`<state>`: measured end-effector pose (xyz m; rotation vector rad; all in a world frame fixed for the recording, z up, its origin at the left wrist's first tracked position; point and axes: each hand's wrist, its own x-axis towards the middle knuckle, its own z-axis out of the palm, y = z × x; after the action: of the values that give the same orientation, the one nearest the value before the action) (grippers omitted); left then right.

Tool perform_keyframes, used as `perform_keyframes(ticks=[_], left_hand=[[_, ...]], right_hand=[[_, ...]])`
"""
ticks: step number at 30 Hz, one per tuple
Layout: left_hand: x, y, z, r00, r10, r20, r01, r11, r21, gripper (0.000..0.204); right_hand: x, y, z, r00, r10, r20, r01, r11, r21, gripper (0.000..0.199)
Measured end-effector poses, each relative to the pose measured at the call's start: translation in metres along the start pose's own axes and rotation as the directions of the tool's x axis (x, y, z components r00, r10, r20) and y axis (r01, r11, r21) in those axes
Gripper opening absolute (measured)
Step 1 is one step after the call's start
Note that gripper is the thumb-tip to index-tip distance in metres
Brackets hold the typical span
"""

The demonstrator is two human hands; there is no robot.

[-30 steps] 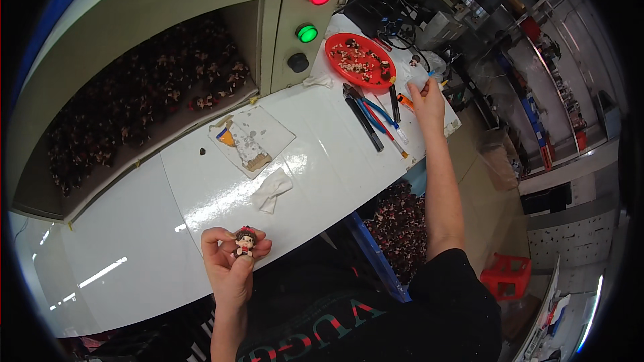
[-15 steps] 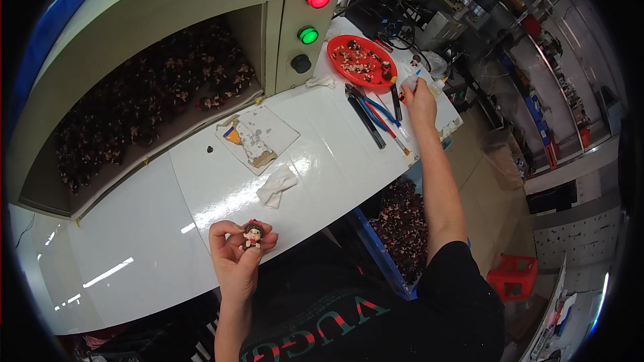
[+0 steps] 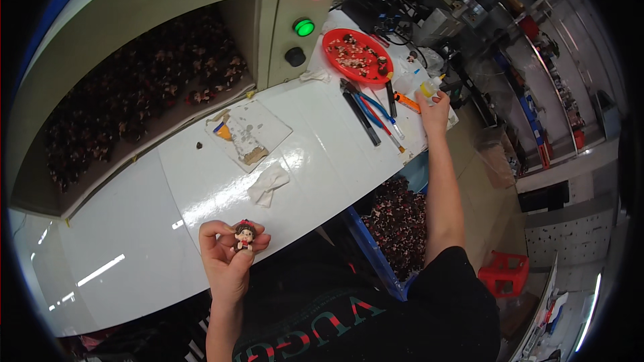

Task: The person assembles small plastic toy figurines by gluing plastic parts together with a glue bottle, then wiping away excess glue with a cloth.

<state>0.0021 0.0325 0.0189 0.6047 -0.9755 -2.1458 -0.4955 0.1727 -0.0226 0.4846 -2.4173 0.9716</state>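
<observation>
My left hand (image 3: 227,258) pinches a small doll figurine (image 3: 245,233) with brown hair, a red hair piece and a pale face, above the near edge of the white table. At the table's far right end, my right hand (image 3: 435,112) has its fingers round a small clear squeeze bottle (image 3: 428,88) with yellow liquid and a yellow tip. Beside that bottle stands a clear bottle (image 3: 404,83) with a blue tip. An orange-handled tool (image 3: 406,101) lies just left of my right fingers.
A red tray (image 3: 357,60) holds small figurine parts. Near it lie blue-handled pliers (image 3: 367,108), a black rod (image 3: 362,119) and a brush (image 3: 396,139). A stained board (image 3: 272,127) and crumpled tissue (image 3: 268,186) lie mid-table. Many figurines fill the machine chamber (image 3: 154,87) and a blue crate (image 3: 372,255).
My right hand has moved from beside the blue-tipped bottle to the yellow one and closed round it. My left hand still holds the figurine; the whole view has shifted slightly.
</observation>
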Motion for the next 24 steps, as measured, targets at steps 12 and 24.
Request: perform_keyframes(ticks=[12, 24], left_hand=[[0.006, 0.001, -0.022, 0.995, -0.029, 0.099, 0.035, 0.997, -0.062, 0.037], [0.005, -0.001, -0.027, 0.986, -0.005, 0.165, 0.014, 0.998, -0.055, 0.04]], right_hand=[[0.01, 0.043, 0.017, 0.997, -0.012, 0.082, 0.006, 0.998, 0.07, 0.062], [-0.211, -0.245, -0.072, 0.324, -0.851, 0.413, 0.153, 0.478, 0.865, 0.053]])
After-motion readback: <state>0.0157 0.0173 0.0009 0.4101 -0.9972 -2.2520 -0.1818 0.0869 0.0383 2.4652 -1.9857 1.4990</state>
